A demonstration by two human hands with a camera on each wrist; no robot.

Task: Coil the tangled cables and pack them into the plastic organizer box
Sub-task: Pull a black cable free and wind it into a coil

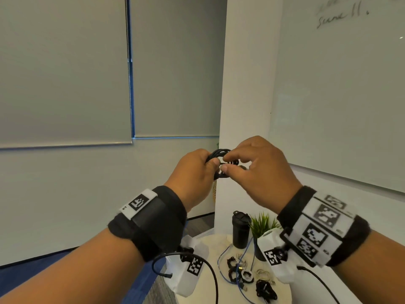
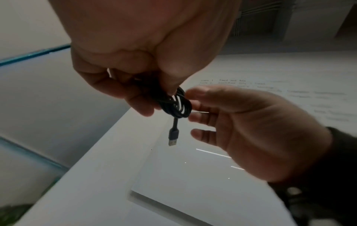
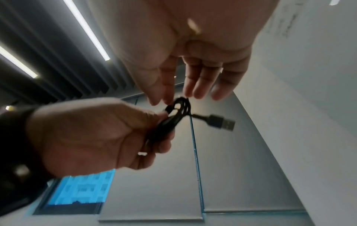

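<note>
Both hands are raised in front of the wall, well above the table. A black cable (image 1: pixel 219 153) wound into a small coil (image 2: pixel 174 104) sits between them. My left hand (image 1: pixel 213 164) grips one side of the coil in its curled fingers (image 3: pixel 160 146). My right hand (image 1: pixel 226 165) pinches the other side with thumb and fingertips (image 3: pixel 167 97). The cable's USB plug (image 2: pixel 172 138) sticks out free of the coil (image 3: pixel 178 110). No organizer box is in view.
Low in the head view is a round white table (image 1: pixel 208 244) with several loose cables (image 1: pixel 243 274), a blue cable (image 1: pixel 221 258), a black tumbler (image 1: pixel 240 230) and a small potted plant (image 1: pixel 262 224). A whiteboard (image 1: pixel 341 95) covers the right wall.
</note>
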